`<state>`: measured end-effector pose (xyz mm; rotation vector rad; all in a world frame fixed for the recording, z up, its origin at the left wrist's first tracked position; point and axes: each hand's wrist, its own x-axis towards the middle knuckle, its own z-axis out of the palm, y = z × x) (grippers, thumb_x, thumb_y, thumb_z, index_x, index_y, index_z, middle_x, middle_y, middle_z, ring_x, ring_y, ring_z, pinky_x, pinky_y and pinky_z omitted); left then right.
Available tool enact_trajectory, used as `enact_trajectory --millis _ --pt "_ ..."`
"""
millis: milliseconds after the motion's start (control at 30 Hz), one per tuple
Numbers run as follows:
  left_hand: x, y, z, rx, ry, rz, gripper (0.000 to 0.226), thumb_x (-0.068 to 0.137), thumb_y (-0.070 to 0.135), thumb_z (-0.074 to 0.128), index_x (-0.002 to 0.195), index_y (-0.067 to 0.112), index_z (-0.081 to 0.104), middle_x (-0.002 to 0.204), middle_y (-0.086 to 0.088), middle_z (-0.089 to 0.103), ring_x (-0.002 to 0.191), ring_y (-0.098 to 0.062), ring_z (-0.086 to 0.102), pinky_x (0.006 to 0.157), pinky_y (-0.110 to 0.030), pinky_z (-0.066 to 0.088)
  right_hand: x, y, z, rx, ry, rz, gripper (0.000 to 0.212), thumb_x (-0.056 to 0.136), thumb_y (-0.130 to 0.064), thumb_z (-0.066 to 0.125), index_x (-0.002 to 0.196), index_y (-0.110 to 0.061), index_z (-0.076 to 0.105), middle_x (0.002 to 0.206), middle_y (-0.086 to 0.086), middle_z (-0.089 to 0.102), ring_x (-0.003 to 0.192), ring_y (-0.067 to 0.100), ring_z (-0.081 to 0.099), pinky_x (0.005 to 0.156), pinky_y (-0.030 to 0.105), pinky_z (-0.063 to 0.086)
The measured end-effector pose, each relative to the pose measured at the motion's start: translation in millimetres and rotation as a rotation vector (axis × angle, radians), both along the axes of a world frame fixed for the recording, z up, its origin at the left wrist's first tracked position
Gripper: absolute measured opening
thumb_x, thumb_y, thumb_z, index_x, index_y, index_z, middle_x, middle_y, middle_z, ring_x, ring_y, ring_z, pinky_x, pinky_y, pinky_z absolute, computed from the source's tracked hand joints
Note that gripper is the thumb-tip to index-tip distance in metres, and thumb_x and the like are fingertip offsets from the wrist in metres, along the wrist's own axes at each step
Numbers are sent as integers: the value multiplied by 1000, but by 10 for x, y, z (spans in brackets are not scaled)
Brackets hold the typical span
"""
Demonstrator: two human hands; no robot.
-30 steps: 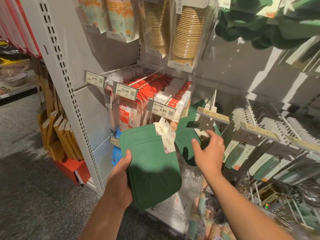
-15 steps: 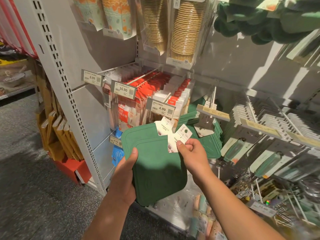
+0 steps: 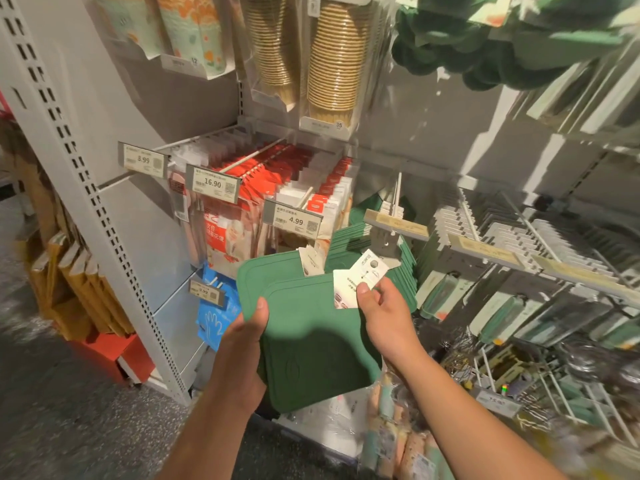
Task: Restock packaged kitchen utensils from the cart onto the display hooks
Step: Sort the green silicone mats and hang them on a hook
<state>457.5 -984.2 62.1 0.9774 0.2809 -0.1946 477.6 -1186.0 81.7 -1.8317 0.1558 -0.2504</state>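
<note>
Two flat green mats (image 3: pixel 311 337) with rounded corners lie stacked in front of the display. My left hand (image 3: pixel 242 351) grips their left edge, thumb on top. My right hand (image 3: pixel 384 317) pinches the white paper hang tag (image 3: pixel 356 282) of the front mat at its upper right corner. A second tag (image 3: pixel 311 261) sticks up from the rear mat. Just behind, more of the same green mats (image 3: pixel 398 268) hang on a display hook (image 3: pixel 394 199) with a beige label strip. The cart is out of view.
Red and white packets (image 3: pixel 277 188) hang on hooks to the left behind price tags (image 3: pixel 294 220). Green-handled utensils (image 3: pixel 505 306) hang on the right. Stacked paper cups (image 3: pixel 332 64) hang above. A perforated shelf upright (image 3: pixel 86 202) stands left, over grey floor.
My right hand left the mats hanging on the hook and came back to the held stack, where it now pinches the front mat's tag. The left hand kept its hold.
</note>
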Motion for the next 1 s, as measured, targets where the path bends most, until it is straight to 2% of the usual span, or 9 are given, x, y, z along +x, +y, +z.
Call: enact_trajectory --millis 100,167,267,367,433,633,767,900,1000 --pt "-6 -17 -1 -3 -23 -25 37 108 33 46 116 15 77 121 -15 74 113 -33 71 106 -51 49 13 -67 20 -76 -30 -33 34 106 -16 55 76 -6 42 67 0 35 54 5 27 52 23 26" --pt "-15 -23 -19 -12 -41 -25 37 103 36 49 113 18 80 124 -16 73 115 -33 71 107 -49 48 38 -89 33 -130 -54 -51 38 106 -19 56 73 -11 39 65 -1 33 54 4 26 52 23 27" --pt "-10 -1 -29 -44 -52 -2 37 101 38 53 120 18 77 129 -17 71 120 -34 68 111 -53 44 83 -120 35 -198 -85 -101 41 105 -20 57 70 -16 37 62 -4 34 54 5 29 52 23 26" --pt "26 87 -4 -71 -50 39 38 109 35 42 133 18 66 131 -11 71 123 -32 66 113 -55 42 130 -197 42 -210 -93 -155 40 105 -23 57 70 -16 37 64 -2 35 58 8 30 55 30 26" --pt "39 144 15 -72 -52 61 36 109 34 40 130 19 65 128 -8 73 121 -29 68 113 -53 43 171 -256 74 -238 -79 -164 40 105 -25 56 70 -16 38 64 -1 37 60 12 33 58 35 26" --pt "33 154 25 -37 -40 80 31 109 34 44 126 21 67 123 -7 75 115 -28 71 111 -54 46 363 -418 140 -413 -35 -188 43 104 -32 57 68 -13 43 63 5 42 62 20 38 59 37 27" --pt "58 152 51 -36 -31 68 31 109 35 44 129 25 65 126 -6 74 118 -29 70 112 -55 45 434 -439 87 -524 20 -190 47 104 -35 56 68 -6 45 61 6 42 59 22 39 57 38 25" --pt "76 168 74 -46 -25 66 33 110 37 43 135 25 62 129 -7 72 120 -30 69 114 -56 43 502 -476 21 -491 92 -220 48 104 -39 55 67 -9 48 59 6 43 59 24 43 56 37 27" --pt "59 160 95 -45 -24 52 32 110 36 43 134 24 62 128 -8 73 119 -31 69 114 -55 44 606 -481 111 -483 154 -246 53 102 -42 57 59 -13 44 55 5 42 55 25 42 57 36 29"
